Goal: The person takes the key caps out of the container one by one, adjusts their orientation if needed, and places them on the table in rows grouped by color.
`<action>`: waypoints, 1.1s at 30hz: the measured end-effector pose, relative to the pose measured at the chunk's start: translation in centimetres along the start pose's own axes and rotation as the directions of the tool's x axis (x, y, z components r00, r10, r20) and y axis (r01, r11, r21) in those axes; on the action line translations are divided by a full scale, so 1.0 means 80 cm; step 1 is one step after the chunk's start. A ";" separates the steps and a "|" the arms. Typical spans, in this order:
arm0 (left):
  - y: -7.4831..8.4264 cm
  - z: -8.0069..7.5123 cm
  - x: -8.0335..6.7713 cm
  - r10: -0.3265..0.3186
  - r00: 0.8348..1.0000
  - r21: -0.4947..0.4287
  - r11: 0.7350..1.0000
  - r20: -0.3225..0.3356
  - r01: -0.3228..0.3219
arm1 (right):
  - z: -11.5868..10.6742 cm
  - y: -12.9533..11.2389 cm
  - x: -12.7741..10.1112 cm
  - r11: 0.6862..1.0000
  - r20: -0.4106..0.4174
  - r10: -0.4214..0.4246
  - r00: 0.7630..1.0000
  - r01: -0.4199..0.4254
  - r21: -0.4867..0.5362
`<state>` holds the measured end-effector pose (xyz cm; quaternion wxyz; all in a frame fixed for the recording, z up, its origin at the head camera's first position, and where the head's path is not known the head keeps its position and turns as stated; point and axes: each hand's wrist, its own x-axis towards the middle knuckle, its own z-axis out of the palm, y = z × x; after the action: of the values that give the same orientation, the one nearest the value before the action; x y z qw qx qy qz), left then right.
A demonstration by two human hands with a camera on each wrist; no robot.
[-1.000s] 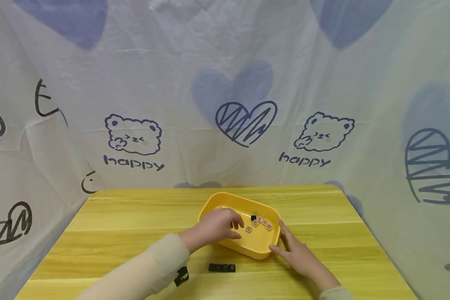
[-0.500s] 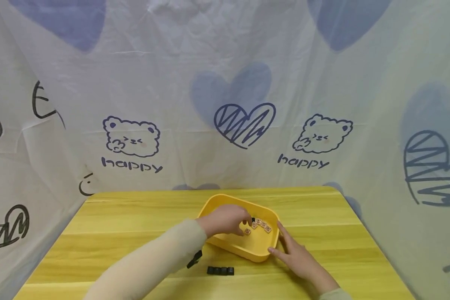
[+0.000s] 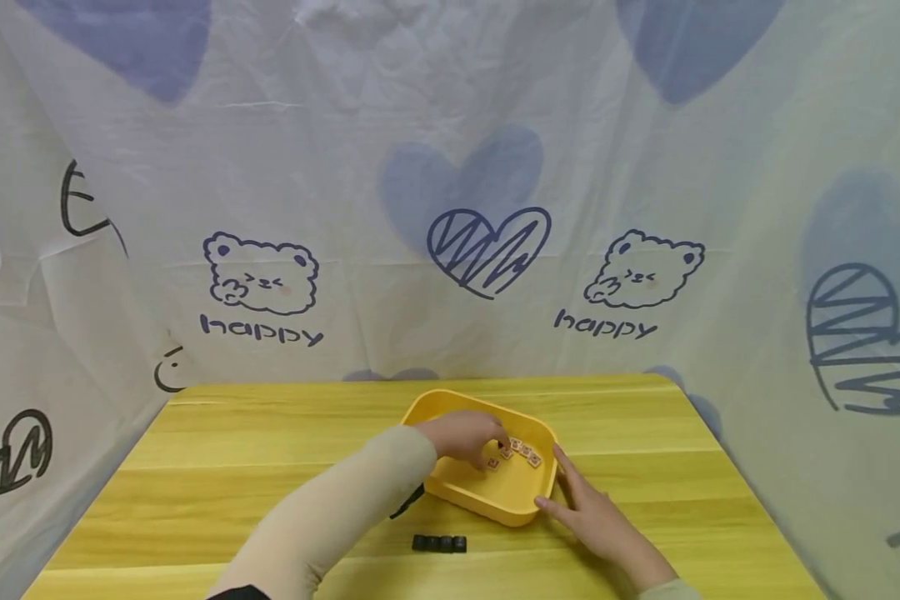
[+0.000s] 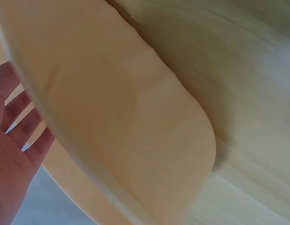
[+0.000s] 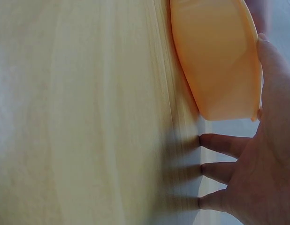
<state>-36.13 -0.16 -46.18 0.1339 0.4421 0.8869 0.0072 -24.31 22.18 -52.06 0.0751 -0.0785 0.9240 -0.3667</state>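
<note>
A yellow plastic tray (image 3: 487, 504) stands at an angle on the wooden table. My left hand (image 3: 461, 435) reaches inside it, fingertips right at a small black piece (image 3: 501, 444) that they largely cover. The thumb stands apart from the index finger. Several small pinkish square pieces (image 3: 526, 452) lie at the tray's right end, one closer to the thumb. In the left wrist view my fingers (image 4: 25, 126) show spread behind the tray's rim. My right hand (image 3: 600, 518) rests against the tray's right end, thumb and index finger at its rim, the other fingers straight and pointing down at the table.
A short row of black cube-like pieces (image 3: 439, 543) lies on the table (image 3: 270, 450) in front of the tray. A white cloth (image 3: 375, 83) printed with hearts and bears hangs behind the table and along both sides.
My left hand has moved right and deeper into the tray, and its fingers now cover the black piece, visible earlier. My right hand stays at the tray's right end.
</note>
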 end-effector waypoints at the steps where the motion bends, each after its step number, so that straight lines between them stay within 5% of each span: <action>1: -0.002 0.001 0.002 -0.004 1.000 0.001 1.000 0.001 0.004 | 0.000 0.000 0.000 1.000 0.001 0.004 1.000 -0.004 0.003; 13: -0.011 0.013 0.024 -0.008 1.000 0.037 0.999 0.012 0.007 | -0.002 -0.005 -0.002 1.000 0.017 0.014 1.000 -0.015 0.018; 33: 0.002 0.013 0.032 -0.055 0.998 -0.012 0.998 0.011 0.055 | -0.003 -0.007 -0.004 1.000 0.014 0.020 1.000 -0.020 0.017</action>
<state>-37.20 1.82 -47.79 0.1414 0.4169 0.8979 0.0065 -23.97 22.04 -51.46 0.0860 -0.0711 0.9210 -0.3731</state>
